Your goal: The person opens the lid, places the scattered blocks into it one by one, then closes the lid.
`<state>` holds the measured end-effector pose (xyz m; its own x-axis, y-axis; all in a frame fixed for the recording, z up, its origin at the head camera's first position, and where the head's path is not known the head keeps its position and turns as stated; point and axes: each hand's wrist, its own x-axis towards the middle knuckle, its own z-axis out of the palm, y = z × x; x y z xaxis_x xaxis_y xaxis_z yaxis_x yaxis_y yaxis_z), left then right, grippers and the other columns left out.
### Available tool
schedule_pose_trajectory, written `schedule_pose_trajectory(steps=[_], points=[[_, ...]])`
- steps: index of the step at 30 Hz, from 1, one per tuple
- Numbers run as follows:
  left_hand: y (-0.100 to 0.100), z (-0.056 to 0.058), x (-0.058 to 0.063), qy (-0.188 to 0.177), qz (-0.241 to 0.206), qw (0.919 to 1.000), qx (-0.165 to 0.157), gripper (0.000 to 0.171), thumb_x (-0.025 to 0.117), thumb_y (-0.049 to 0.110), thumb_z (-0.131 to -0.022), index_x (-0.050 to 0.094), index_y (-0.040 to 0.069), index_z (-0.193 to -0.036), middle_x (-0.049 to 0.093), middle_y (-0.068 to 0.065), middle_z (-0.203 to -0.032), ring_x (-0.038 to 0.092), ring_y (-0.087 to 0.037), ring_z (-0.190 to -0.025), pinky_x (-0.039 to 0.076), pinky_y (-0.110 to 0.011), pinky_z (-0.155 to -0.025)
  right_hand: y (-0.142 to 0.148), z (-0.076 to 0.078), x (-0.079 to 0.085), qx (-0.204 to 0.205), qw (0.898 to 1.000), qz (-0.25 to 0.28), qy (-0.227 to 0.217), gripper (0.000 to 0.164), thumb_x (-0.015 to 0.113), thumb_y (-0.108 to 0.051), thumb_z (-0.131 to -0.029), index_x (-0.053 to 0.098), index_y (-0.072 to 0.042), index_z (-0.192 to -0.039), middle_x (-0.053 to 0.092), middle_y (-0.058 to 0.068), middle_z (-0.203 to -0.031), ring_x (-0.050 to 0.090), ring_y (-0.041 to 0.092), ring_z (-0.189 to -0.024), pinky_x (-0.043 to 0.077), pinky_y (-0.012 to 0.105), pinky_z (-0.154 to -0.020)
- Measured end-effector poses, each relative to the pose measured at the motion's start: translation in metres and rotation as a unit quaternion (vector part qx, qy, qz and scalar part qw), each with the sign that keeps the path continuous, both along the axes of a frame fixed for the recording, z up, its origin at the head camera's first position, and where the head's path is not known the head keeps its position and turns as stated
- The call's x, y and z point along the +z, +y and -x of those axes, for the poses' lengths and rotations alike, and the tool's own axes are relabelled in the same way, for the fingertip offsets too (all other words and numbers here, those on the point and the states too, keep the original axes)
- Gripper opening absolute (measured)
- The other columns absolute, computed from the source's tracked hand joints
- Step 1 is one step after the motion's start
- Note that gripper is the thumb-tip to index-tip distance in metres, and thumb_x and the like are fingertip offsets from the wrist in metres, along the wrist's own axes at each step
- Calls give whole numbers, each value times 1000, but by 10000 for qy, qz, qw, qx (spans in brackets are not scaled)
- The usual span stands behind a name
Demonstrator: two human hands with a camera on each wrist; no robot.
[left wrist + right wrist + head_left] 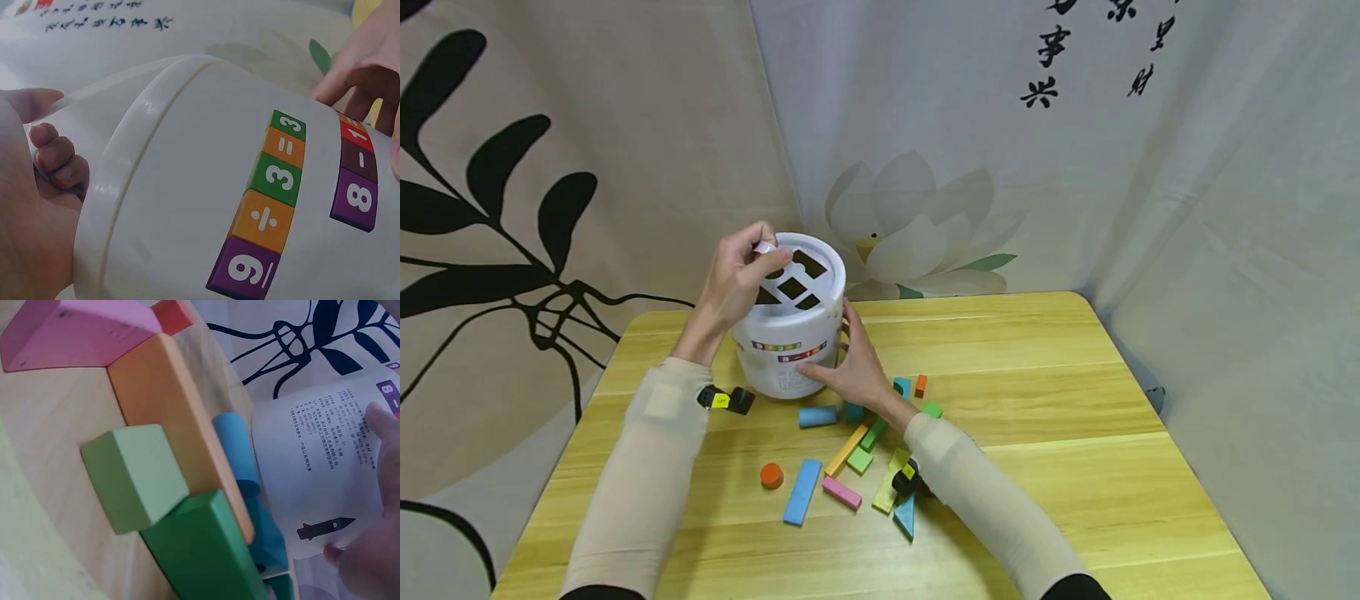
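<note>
A white bucket (782,367) with printed sums on its side stands near the table's far edge, slightly tilted. Its white lid (786,309) has dark diamond and other shaped holes. My left hand (730,275) grips the bucket's white handle (119,79) above the lid's left side, fingers curled and thumb against the strap. Round the right side of the bucket, my right hand (859,362) holds the wall, thumb on the front and fingers behind. What lies inside the bucket is hidden by the lid.
Several wooden blocks lie before the bucket: a blue cylinder (817,417), an orange disc (771,476), a blue plank (802,492), a pink bar (842,492), a light green block (860,460) and a blue triangle (906,518). My right forearm (992,500) passes over some. A printed curtain (925,125) hangs behind the table.
</note>
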<state>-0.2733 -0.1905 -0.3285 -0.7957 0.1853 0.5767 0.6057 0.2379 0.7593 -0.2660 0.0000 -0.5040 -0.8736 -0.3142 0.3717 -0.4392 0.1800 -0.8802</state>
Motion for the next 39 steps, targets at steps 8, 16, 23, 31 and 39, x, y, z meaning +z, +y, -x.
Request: schedule_pose_trajectory(steps=[8,16,23,31,39], points=[[25,-11,23,137,-200,9993,-286,30,60,0,-95,39,-2,-74,34,5,-66,33,-14,-63,26,-25,-59,19,-23,40,-230,9993,257,147,115,91,-19,-78,17,-17,-166,33,5,-160,35,25,-142,41,59,-109],[64,-23,47,315,-331,9964,-719,30,58,-5,-95,38,-3,-73,33,6,-66,33,-12,-62,26,-23,-58,56,-16,37,-538,9981,-125,273,119,89,-37,-78,10,-31,-166,28,-3,-163,35,25,-143,44,50,-108],[96,-4,37,363,-147,9946,-958,28,63,7,-95,43,4,-75,33,2,-66,34,-14,-61,26,-23,-55,97,-36,58,-677,9971,27,334,114,90,-21,-79,17,-22,-166,31,2,-161,35,26,-143,40,56,-109],[139,-7,41,340,-4,9916,-1251,26,63,10,-95,45,6,-76,32,0,-66,35,-13,-61,27,-22,-55,147,-35,43,-1066,9933,-235,372,115,91,-34,-76,16,-41,-163,31,-9,-160,34,17,-143,41,52,-110],[180,-13,42,425,152,9892,-1396,26,63,18,-96,47,10,-77,33,0,-66,35,-13,-60,28,-22,-55,180,-69,70,-1295,9909,-184,320,116,90,-16,-78,15,-28,-166,29,9,-162,34,32,-143,37,62,-110]])
